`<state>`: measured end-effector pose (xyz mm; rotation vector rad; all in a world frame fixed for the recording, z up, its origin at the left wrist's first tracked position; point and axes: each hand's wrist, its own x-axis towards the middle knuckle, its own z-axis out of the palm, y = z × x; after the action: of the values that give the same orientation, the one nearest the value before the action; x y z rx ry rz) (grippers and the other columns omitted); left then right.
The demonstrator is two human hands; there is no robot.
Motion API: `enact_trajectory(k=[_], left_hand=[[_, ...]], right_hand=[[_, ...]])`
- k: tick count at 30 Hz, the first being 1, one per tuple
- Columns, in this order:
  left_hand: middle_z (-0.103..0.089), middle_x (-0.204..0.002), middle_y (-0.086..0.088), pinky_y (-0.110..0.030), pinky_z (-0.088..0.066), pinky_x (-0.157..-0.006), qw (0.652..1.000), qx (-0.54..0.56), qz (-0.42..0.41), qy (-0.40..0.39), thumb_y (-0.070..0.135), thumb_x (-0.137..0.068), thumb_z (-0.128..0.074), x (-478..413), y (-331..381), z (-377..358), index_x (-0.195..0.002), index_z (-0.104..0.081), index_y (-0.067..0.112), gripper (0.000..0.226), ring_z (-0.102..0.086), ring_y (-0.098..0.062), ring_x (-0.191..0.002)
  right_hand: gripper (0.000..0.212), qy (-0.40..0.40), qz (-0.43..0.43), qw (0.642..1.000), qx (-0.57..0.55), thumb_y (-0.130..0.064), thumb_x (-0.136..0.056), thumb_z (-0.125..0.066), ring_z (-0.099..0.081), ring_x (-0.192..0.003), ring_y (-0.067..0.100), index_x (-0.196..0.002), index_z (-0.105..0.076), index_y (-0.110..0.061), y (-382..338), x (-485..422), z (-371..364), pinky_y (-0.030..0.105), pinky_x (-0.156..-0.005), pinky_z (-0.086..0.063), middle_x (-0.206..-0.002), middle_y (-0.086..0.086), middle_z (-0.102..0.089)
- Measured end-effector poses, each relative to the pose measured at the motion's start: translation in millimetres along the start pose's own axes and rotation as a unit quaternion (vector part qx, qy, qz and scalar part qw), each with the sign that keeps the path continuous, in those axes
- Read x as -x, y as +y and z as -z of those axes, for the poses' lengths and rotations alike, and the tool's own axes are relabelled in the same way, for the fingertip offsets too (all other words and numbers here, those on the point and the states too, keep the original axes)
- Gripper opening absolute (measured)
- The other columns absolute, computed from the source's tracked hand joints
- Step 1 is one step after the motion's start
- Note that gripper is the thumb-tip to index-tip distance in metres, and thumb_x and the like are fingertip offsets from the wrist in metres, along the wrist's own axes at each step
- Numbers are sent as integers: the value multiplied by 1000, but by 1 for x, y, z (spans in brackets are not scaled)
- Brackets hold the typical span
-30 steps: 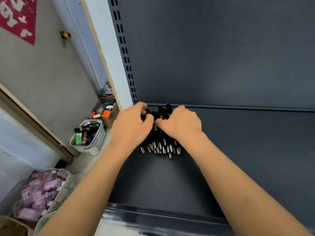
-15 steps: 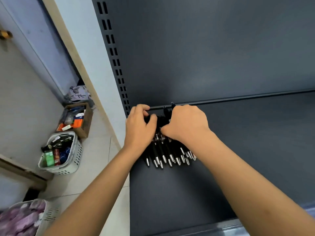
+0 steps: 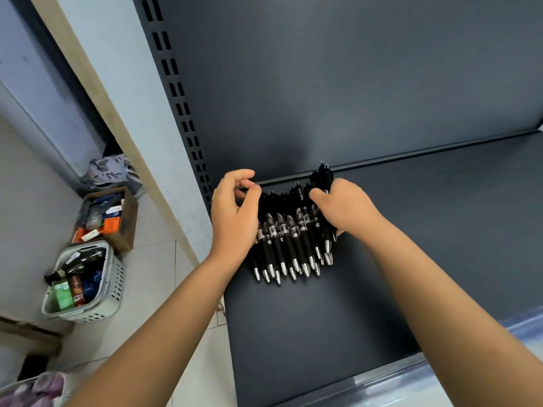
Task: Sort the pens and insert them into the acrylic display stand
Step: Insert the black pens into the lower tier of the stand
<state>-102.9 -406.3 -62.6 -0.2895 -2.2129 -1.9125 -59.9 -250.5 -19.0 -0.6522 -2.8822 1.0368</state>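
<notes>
Several black pens [image 3: 286, 242] with silver tips lie side by side on the dark shelf [image 3: 323, 318], tips pointing toward me, at the shelf's back left. My right hand [image 3: 346, 210] grips a bunch of those pens at the right end of the row, their black caps sticking up above my fingers. My left hand [image 3: 233, 214] is at the row's left end with its fingers curled over the pen tops; what it holds is hidden. No acrylic stand shows in this view.
The shelf's dark back panel [image 3: 352, 83] rises just behind the pens. On the floor at left stand a grey basket [image 3: 85, 289] of bottles, a cardboard box [image 3: 108, 218] of items and a basket with purple packets [image 3: 35, 389].
My hands have drawn apart, uncovering the row of pens. My right hand has lifted a bunch at the right end. The camera has swung, so the view has shifted.
</notes>
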Motion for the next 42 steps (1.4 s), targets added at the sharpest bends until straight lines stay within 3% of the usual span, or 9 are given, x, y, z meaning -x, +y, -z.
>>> enact_trajectory(k=[3, 8, 12, 14, 19, 23, 31, 37, 42], left_hand=[[-56, -90, 2, -12, -42, -72, 1000, 12, 9, 3, 7, -92, -55, 1, -1, 4, -104, -62, 17, 17, -50, -6, -80], [-57, -89, 9, -20, -41, -75, 999, -22, -43, -3, 14, -91, -57, 1, 16, 10, -103, -62, 23, 16, -51, -12, -86], [-62, -84, 10, -9, -41, -62, 979, -88, -52, -174, 30, -90, -63, -3, 66, -14, -95, -66, 24, 8, -52, -1, -64], [-66, -81, 11, -17, -47, -68, 959, -121, -25, -255, 44, -85, -66, -6, 86, -42, -98, -65, 25, 24, -57, -2, -65], [-71, -69, -5, -24, -54, -60, 936, -39, 6, -349, 32, -82, -74, 9, 131, -126, -95, -70, 8, 28, -60, -8, -56], [-70, -78, -5, -28, -57, -71, 911, 23, 33, -409, 23, -86, -71, 44, 165, -206, -92, -73, 5, 19, -61, -12, -61], [-71, -83, -15, -27, -60, -68, 953, 132, -34, -272, 7, -89, -66, 138, 229, -395, -97, -65, -3, 13, -71, -20, -71], [-71, -81, -10, -33, -60, -72, 963, 119, -157, -182, 9, -88, -68, 148, 249, -504, -83, -62, 15, 9, -72, -18, -75], [-72, -83, -7, -34, -59, -75, 965, 46, -213, -148, 15, -89, -68, 133, 233, -570, -92, -67, 3, 12, -71, -15, -79]], right_hand=[[29, -41, -66, 983, -165, -18, -95, -43, -52, -52, 19, -68, -43, -9, 9, -3, 3, 26, -46, -47, -66, 6, -49], [10, -74, -140, 905, -395, -15, -97, -45, -55, -42, 11, -92, -52, -9, 26, -3, 11, 20, -38, -43, -67, 6, -61], [11, -106, -99, 842, -520, -18, -99, -48, -57, -46, 17, -96, -52, -8, 33, 13, 28, 27, -44, -50, -67, 5, -61], [12, -118, -56, 822, -554, -17, -99, -49, -60, -48, 21, -93, -53, -7, 36, 27, 44, 31, -47, -53, -70, 7, -62], [15, -73, 20, 820, -568, -16, -99, -46, -64, -56, 25, -98, -58, -7, 79, 61, 105, 37, -54, -57, -79, 9, -66], [17, 0, 43, 840, -540, -22, -100, -47, -67, -63, 28, -102, -61, -12, 149, 83, 168, 39, -60, -57, -85, 9, -70], [16, 165, -29, 843, -511, -22, -98, -53, -68, -63, 25, -107, -57, -9, 344, 115, 295, 35, -53, -58, -81, 7, -71], [20, 147, -82, 821, -546, -21, -99, -50, -66, -66, 27, -108, -55, -4, 431, 112, 370, 37, -55, -59, -90, 13, -71], [22, 130, -78, 795, -587, -13, -100, -45, -67, -65, 30, -117, -53, -1, 465, 75, 405, 38, -54, -58, -88, 15, -73]])
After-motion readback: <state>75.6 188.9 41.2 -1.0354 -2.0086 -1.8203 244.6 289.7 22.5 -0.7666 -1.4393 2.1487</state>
